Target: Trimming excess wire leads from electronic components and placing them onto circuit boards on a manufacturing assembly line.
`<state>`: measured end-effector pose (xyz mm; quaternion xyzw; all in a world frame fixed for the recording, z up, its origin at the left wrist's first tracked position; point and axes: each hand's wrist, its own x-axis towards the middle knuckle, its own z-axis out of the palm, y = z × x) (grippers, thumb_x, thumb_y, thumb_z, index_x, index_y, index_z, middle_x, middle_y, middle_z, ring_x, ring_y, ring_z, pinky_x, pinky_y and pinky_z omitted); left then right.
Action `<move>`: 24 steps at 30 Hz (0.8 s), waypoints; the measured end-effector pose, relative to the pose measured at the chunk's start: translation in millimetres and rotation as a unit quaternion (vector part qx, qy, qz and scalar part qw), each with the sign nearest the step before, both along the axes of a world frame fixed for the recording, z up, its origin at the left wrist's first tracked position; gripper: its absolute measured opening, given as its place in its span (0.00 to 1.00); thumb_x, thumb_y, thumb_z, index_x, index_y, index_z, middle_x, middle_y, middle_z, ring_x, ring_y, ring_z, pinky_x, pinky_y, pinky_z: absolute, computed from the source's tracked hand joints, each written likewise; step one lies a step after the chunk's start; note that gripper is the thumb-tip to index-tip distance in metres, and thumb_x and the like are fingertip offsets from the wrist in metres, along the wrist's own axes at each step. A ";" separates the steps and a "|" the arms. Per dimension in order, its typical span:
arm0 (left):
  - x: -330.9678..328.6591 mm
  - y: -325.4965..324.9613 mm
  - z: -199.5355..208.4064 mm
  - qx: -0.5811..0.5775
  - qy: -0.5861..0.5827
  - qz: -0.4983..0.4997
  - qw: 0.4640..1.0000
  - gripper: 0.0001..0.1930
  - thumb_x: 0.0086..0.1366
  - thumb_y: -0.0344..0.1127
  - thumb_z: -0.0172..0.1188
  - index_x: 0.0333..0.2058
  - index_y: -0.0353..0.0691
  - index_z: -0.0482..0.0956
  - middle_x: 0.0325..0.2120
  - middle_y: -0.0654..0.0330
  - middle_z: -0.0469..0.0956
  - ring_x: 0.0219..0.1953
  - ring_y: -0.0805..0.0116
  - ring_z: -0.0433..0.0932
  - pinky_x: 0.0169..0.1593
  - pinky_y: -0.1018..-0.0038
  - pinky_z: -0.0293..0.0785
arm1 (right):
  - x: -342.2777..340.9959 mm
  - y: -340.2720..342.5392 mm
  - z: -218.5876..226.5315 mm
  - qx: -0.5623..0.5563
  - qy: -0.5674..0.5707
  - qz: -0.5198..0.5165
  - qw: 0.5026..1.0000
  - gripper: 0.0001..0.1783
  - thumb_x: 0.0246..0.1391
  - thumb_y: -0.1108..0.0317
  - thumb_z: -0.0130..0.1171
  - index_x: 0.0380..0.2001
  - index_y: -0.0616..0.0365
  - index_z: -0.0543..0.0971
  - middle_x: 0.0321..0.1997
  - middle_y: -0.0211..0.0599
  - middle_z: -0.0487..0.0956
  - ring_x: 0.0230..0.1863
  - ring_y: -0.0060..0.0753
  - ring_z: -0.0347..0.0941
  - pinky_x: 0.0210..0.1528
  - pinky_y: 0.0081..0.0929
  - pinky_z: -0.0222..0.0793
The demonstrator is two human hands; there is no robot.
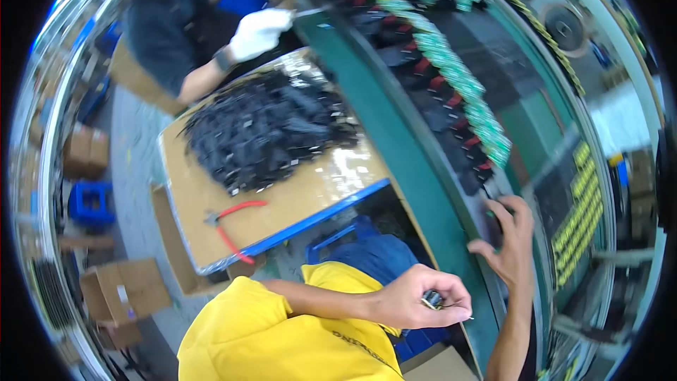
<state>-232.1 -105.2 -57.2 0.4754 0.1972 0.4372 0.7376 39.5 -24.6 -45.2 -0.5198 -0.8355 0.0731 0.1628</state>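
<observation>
Over the near edge of the green bench strip, my left hand (pixel 422 301) is closed round a small dark cylindrical part with thin wire ends (pixel 432 300). The fingers hide some of it, so its exact kind is unclear. My right hand (pixel 509 240) is at the raised dark rail (pixel 416 109), thumb and fingers apart and curved, and I make out nothing held in it. Just beyond its fingertips ends a long row of green-and-white striped pieces (pixel 451 63) with black parts and red bits (pixel 455 134) beside them.
A table (pixel 296 208) at left carries a heap of black strap-like pieces (pixel 264 130) and red-handled pliers (pixel 240 206). Across it works a person in a white glove (pixel 261 34). Yellow-marked pieces (pixel 578 212) lie at right. A cardboard box (pixel 127 289) and blue stool (pixel 92 202) stand left.
</observation>
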 end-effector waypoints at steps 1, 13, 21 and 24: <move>-8.1 -2.2 -0.4 -0.018 -0.021 -0.013 1.000 0.04 0.73 0.28 0.77 0.43 0.36 0.92 0.33 0.65 0.91 0.30 0.77 0.80 0.39 0.81 0.77 | 6.0 -9.3 -0.8 -0.025 -0.003 -0.009 1.000 0.58 0.43 0.31 0.83 0.73 0.51 0.79 0.76 0.47 0.73 0.78 0.62 0.67 0.81 0.58 0.61; -70.5 -20.4 -4.9 0.008 -0.142 0.088 0.986 0.05 0.72 0.27 0.77 0.44 0.37 0.92 0.34 0.66 0.91 0.29 0.77 0.78 0.37 0.81 0.73 | -46.5 -50.4 20.4 -0.006 -0.180 0.030 0.983 0.70 0.53 0.18 0.69 0.87 0.54 0.64 0.92 0.53 0.57 0.90 0.68 0.53 0.90 0.69 0.44; -103.6 -47.9 27.4 0.117 -0.105 0.302 0.940 0.08 0.72 0.18 0.70 0.47 0.31 0.90 0.34 0.54 0.90 0.27 0.73 0.77 0.35 0.80 0.76 | -358.8 -43.6 -84.9 -0.050 0.129 0.372 0.918 0.53 0.54 0.47 0.81 0.78 0.55 0.70 0.82 0.49 0.72 0.71 0.57 0.78 0.73 0.47 0.76; -115.7 -52.9 26.8 0.043 -0.080 0.282 0.955 0.07 0.74 0.20 0.67 0.48 0.29 0.87 0.32 0.54 0.87 0.27 0.73 0.77 0.36 0.80 0.77 | -402.3 -62.3 -119.1 0.054 0.134 0.322 0.936 0.55 0.55 0.38 0.77 0.75 0.62 0.71 0.81 0.55 0.70 0.73 0.61 0.73 0.78 0.53 0.68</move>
